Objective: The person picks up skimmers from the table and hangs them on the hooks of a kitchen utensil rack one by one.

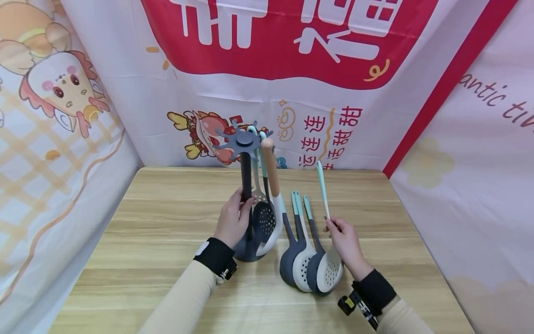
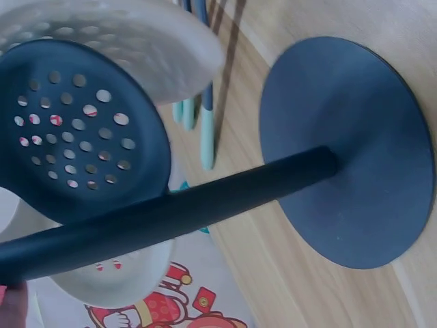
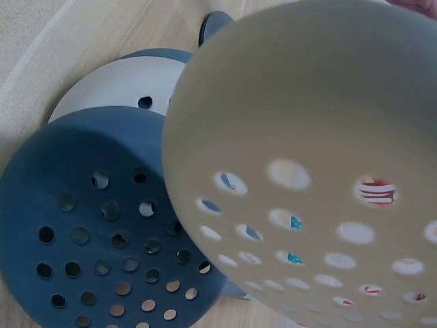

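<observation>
My left hand (image 1: 232, 221) grips the black post of a utensil stand (image 1: 246, 172), which has a star-shaped hook top and a round base (image 2: 355, 171). From its right side hang a dark skimmer (image 1: 263, 221), a pale perforated utensil behind it, and a white utensil with a wooden handle (image 1: 270, 167). My right hand (image 1: 346, 243) pinches the mint-tipped handle of a white skimmer (image 3: 293, 116), upright with its perforated bowl low. That bowl overlaps a dark skimmer (image 3: 89, 225) at the end of a row on the table.
Right of the stand, the row on the wooden table (image 1: 167, 222) also has a white skimmer (image 1: 301, 274) and a dark round-bowled utensil (image 1: 287, 266), mint handles pointing back. Printed cloth (image 1: 233, 88) hangs behind the table and along both sides.
</observation>
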`<action>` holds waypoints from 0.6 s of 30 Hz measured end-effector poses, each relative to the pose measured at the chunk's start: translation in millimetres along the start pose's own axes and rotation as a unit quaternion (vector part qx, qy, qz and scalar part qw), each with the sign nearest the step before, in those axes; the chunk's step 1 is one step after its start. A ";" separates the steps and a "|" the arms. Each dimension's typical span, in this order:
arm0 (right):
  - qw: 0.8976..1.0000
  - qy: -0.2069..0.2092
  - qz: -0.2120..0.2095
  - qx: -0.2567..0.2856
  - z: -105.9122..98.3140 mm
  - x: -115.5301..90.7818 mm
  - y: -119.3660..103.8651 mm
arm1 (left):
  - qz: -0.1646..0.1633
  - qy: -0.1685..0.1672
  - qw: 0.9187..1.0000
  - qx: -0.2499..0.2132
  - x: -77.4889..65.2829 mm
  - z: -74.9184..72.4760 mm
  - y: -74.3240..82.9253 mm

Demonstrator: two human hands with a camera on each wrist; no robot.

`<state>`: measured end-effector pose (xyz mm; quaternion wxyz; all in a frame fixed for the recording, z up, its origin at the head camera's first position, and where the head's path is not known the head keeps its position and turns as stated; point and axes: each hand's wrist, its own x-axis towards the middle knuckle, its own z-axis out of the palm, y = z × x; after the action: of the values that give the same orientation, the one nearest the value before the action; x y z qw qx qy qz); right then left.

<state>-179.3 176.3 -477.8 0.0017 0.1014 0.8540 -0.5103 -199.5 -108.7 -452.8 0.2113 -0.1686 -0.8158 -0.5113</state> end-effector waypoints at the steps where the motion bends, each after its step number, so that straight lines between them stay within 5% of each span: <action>1: 1.000 -0.001 0.000 0.000 0.3 -0.5 -0.1 | -0.008 -0.009 1.000 -0.007 0.4 -1.1 0.6; 8: 1.000 -0.001 -0.018 0.007 1.4 -3.8 -2.5 | -0.042 -0.053 0.996 -0.057 5.9 -9.9 5.3; 18: 0.999 -0.020 -0.023 0.028 3.4 -8.4 -8.4 | 0.001 -0.106 0.992 -0.074 23.0 -26.6 20.9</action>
<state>-172.8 168.0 -471.2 0.0044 0.0712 0.8412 -0.5360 -204.3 -122.7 -414.5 0.1106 -0.2379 -0.7932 -0.5495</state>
